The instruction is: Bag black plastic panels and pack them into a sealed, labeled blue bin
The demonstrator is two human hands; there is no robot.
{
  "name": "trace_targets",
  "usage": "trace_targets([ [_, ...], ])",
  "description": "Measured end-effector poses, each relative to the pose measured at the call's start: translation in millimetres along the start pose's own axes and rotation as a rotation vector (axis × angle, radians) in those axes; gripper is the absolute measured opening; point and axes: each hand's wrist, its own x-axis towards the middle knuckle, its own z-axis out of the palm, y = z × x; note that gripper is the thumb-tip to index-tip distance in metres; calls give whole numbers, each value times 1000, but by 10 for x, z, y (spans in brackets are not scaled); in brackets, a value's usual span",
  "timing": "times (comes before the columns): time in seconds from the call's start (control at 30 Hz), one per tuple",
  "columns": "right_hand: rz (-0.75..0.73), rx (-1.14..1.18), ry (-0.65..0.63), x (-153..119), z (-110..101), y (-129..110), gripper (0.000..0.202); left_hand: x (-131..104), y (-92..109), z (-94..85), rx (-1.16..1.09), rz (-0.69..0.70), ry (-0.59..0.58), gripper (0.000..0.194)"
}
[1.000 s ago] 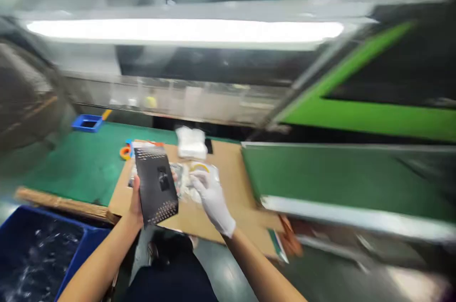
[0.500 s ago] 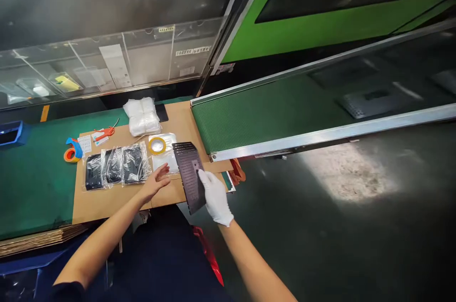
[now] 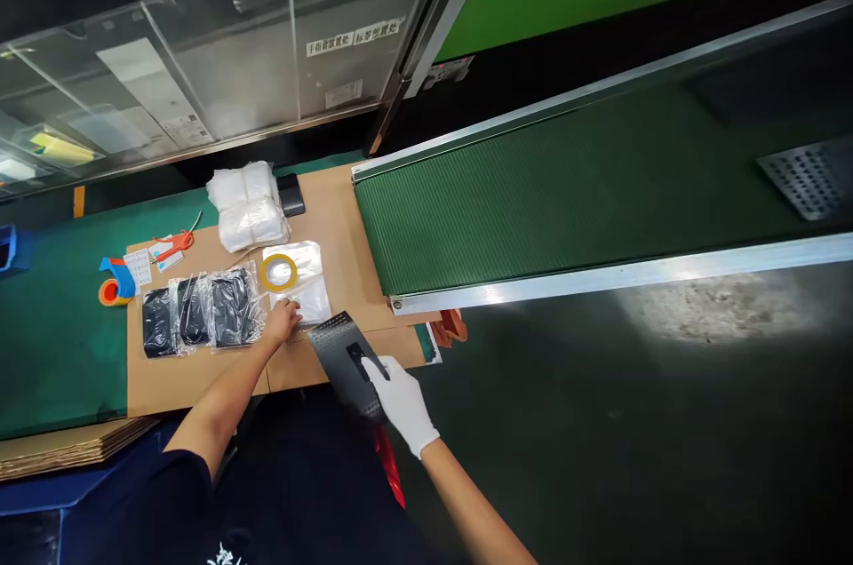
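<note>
My white-gloved right hand (image 3: 403, 405) is shut on a dark panel with rows of small slots along its ends (image 3: 339, 361). The panel is tilted over the front edge of the bench, its thumb-side face toward me. My bare left hand (image 3: 283, 321) reaches the lower left edge of the flat clear plastic bags (image 3: 310, 298), its fingers curled together on that edge. A roll of yellow tape (image 3: 278, 273) lies on top of these bags. Left of my left hand, several dark parts wrapped in clear plastic (image 3: 230, 307) lie in a row on the cardboard (image 3: 343, 223).
A green conveyor belt (image 3: 480, 210) carries another perforated panel (image 3: 809, 179) at the right. Behind the bags sit a bundle of white plastic bags (image 3: 246, 205) and a black flat object (image 3: 290, 194). An orange air gun (image 3: 174, 245) and a blue tape dispenser (image 3: 120, 281) lie left.
My left hand has moved down onto the clear bags' edge and its fingers have curled. The panel in my right hand has tilted and moved lower. The view has shifted.
</note>
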Motion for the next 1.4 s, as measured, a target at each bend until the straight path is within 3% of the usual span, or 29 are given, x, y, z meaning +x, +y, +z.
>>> trace_targets([
  [0.2, 28, -53, -71, 193, 114, 130, 33, 68, -51, 47, 44, -24, 37, 14],
  [0.43, -2, -235, -164, 334, 153, 109, 35, 79, -6, -43, 96, 50, -21, 22],
  [0.8, -161, -672, -367, 720, 332, -192, 38, 104, 125, -207, 254, 144, -100, 24],
  [1.03, -149, -674, -347, 874, 230, -273, 40, 13, 67, -238, 326, 150, -151, 25],
  [1.23, -137, -546, -284, 939, 116, -109, 36, -231, 50, -188, 365, 192, -160, 64],
  [1.3, -139, -445, -258, 969, 103, -44, 33, -266, 62, -157, 386, 186, -137, 60],
  [1.4, -143, -329, -239, 1000, 89, 31, 34, -271, 77, -119, 412, 188, -111, 34],
])
